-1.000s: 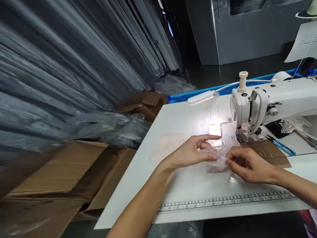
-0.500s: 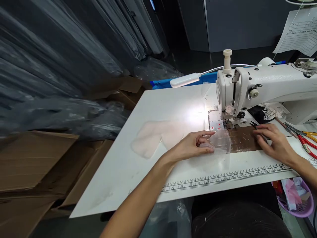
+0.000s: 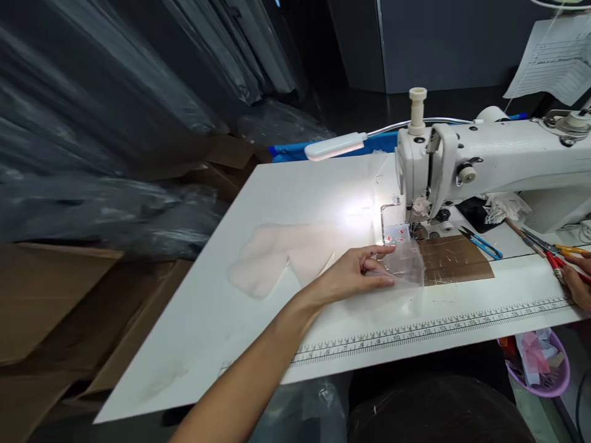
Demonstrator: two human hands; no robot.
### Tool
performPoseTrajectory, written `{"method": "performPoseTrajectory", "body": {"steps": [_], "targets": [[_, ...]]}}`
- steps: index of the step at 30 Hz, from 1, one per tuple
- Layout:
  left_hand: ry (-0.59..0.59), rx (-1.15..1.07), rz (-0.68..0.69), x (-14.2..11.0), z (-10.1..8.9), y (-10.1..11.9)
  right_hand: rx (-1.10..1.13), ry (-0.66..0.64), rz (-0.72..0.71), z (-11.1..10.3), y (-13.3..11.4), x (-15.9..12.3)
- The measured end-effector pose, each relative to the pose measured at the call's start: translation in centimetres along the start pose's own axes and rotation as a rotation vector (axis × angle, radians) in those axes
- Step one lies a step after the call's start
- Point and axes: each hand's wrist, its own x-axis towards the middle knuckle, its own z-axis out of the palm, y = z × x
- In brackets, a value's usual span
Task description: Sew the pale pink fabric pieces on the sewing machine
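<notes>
My left hand [image 3: 364, 271] pinches a piece of sheer white fabric [image 3: 406, 261] on the sewing table, just in front of the needle area of the white sewing machine [image 3: 498, 154]. At the right edge my right hand [image 3: 578, 284], partly cut off by the frame, has its fingers round the handles of the red-handled scissors [image 3: 554, 264]. Blue thread snips [image 3: 482, 242] lie untouched on the table, partly over a brown patch [image 3: 457, 261] strewn with thread ends. Pale sheer fabric pieces [image 3: 263, 255] lie flat to the left of my left hand.
A yellow-handled tool [image 3: 572, 248] lies beside the scissors. A lamp [image 3: 335, 146] reaches over the table's back. A printed ruler [image 3: 397, 339] runs along the front edge. Below right stands a purple basket [image 3: 561, 384] of scraps; cardboard boxes [image 3: 60, 289] stand at left.
My right hand has let go of the snips and moved right to the red-handled scissors. My left hand keeps its hold on the sheer fabric. The view has shifted slightly.
</notes>
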Motion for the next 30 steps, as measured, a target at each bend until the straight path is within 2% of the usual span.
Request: {"method": "performPoseTrajectory", "body": {"steps": [2,4,7,12,15,17,19,21,23,26,30], "targets": [[-0.014,0.02,0.0,0.0,0.1,0.1,-0.07,0.088,0.041,0.3,-2.2,0.9],[-0.021,0.021,-0.016,0.0,0.2,0.1,0.054,0.125,-0.036,1.0,-4.8,2.1],[-0.005,-0.003,-0.02,0.1,0.3,-0.1,0.193,-0.069,-0.113,3.2,-7.4,4.1],[0.009,-0.017,-0.018,-0.1,0.8,-0.2,0.09,-0.211,-0.13,5.8,-8.1,5.6],[0.031,-0.038,-0.024,-0.2,1.0,-0.2,0.144,-0.165,-0.082,6.0,-8.9,5.7],[0.032,-0.053,-0.026,-0.2,1.0,-0.3,0.301,-0.142,0.007,5.7,-10.5,5.5],[0.034,-0.069,-0.017,-0.2,1.1,-0.4,0.553,-0.276,0.116,5.4,-12.7,5.2],[0.043,-0.091,0.0,-0.2,1.1,-0.6,0.79,-0.498,0.174,5.2,-15.3,4.9],[0.052,-0.115,0.011,-0.1,1.2,-0.8,0.894,-0.562,0.136,5.3,-17.6,4.8],[0.051,-0.138,0.006,-0.1,1.2,-1.0,0.831,-0.527,0.024,5.7,-19.9,5.1],[0.046,-0.139,-0.008,-0.1,1.0,-0.8,0.604,-0.484,-0.086,6.3,-21.2,5.4]]}}
